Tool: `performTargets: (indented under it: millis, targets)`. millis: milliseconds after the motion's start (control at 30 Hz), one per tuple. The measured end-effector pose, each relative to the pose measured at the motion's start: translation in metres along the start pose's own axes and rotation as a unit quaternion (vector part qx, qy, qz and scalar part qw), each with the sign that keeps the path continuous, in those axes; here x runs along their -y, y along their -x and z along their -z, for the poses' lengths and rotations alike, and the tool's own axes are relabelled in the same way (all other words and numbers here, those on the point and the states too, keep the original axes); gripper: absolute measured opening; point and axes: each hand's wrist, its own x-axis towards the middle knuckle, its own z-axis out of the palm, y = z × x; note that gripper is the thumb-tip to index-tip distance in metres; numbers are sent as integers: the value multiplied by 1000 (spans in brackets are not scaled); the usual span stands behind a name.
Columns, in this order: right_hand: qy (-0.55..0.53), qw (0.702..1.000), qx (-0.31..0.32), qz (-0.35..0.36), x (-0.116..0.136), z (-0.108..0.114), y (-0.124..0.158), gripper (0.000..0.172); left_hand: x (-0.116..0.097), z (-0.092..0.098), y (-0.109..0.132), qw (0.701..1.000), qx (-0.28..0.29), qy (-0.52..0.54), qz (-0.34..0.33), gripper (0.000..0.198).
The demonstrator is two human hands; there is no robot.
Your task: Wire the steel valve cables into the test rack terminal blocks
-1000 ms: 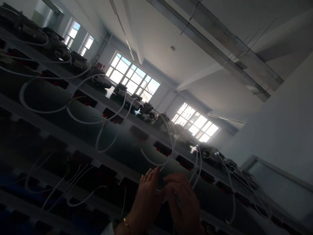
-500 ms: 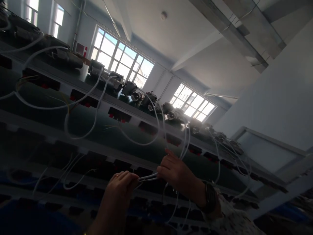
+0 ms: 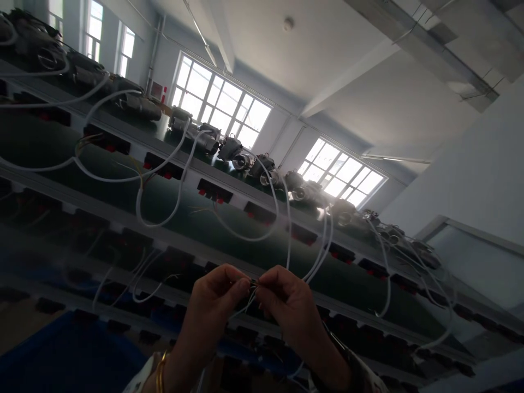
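My left hand point(image 3: 213, 305) and my right hand point(image 3: 286, 308) are raised in front of a dark rack, fingertips meeting. Both pinch the thin wire ends of a white cable point(image 3: 289, 229) that hangs down from the top shelf. The pinched wire tips point(image 3: 251, 283) sit between thumbs and forefingers. A gold bangle shows on my left wrist. The light is dim and the fine wire ends are hard to make out.
The rack point(image 3: 229, 188) has several tiers with dark socket blocks point(image 3: 213, 191) marked red. A row of motor-like units point(image 3: 229, 148) lines the top shelf, each trailing looping white cables. Bright windows point(image 3: 221, 109) lie behind. A blue surface point(image 3: 69, 355) is low left.
My hands have drawn together: half a second ago they held the cable end stretched apart, now the fingertips meet on its wire tips. The view has tilted down slightly.
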Motion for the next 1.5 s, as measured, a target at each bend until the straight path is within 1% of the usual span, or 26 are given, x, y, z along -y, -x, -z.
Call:
performTargets:
  millis: [33,100,200,300,367,400,467,533,567,600,667,700,733,800,867,900,967,1033,1100,1167,1233,1333,1400,1500]
  targets:
    - [-21,1000,-1,-1,2,1,-1,18,0,-1,-2,999,-5,38,6,16]
    - [-53,999,-7,0,6,1,-2,23,1,-3,-6,997,-17,75,2,14]
    - [-88,996,-19,-2,10,0,-3,27,1,-8,-11,995,-35,95,-8,13]
    - [-98,995,-26,7,8,-1,-5,28,-2,-12,-11,993,-45,98,-42,11]
    - [-101,995,-26,10,4,-1,-6,28,-6,-14,-10,991,-21,120,-61,11]
    - [-101,994,-27,11,2,-1,-7,29,-7,-15,-9,989,0,139,-54,11]
    - [-89,995,-33,17,-1,1,-8,29,-10,-15,-10,986,40,161,-12,11]
    - [-56,998,-29,25,-2,3,-7,29,-12,-15,-13,990,60,123,31,26]
    - [-38,999,-19,30,-2,4,-7,30,-13,-15,-15,994,61,79,41,34]
    - [-24,999,-4,33,-1,5,-6,30,-13,-14,-17,997,57,29,37,36]
    - [-7,999,29,40,3,8,-4,31,-15,-15,-20,997,42,-58,14,28]
    - [3,998,34,49,5,9,-4,31,-15,-16,-21,996,33,-85,-2,23]
    - [16,997,26,65,7,9,-3,30,-16,-17,-21,994,24,-100,-23,21]
    - [44,994,-17,101,10,9,-3,24,-17,-20,-19,992,11,-105,-70,17]
    - [41,989,-71,119,12,6,-4,17,-17,-24,-18,991,-4,-81,-109,14]
    - [26,989,-93,116,12,4,-4,15,-16,-26,-18,992,-11,-57,-114,14]
    - [-7,987,-128,99,12,1,-6,15,-12,-32,-19,996,-29,23,-83,15]
    - [-6,983,-154,98,12,-1,-8,15,-8,-38,-23,990,-53,126,-28,18]
    - [38,977,-170,120,10,-2,-11,14,-4,-43,-28,972,-78,221,11,25]
    - [98,968,-174,151,8,-2,-15,11,-1,-47,-31,955,-91,279,28,30]
    - [143,959,-172,176,5,-2,-19,10,1,-50,-31,946,-100,306,36,33]
    - [165,949,-183,194,2,-3,-22,12,1,-56,-28,938,-124,320,50,32]
    - [170,941,-204,208,2,-4,-24,13,1,-59,-26,933,-130,330,68,30]
    - [175,921,-251,240,5,-2,-30,13,5,-64,-29,928,-123,341,86,30]
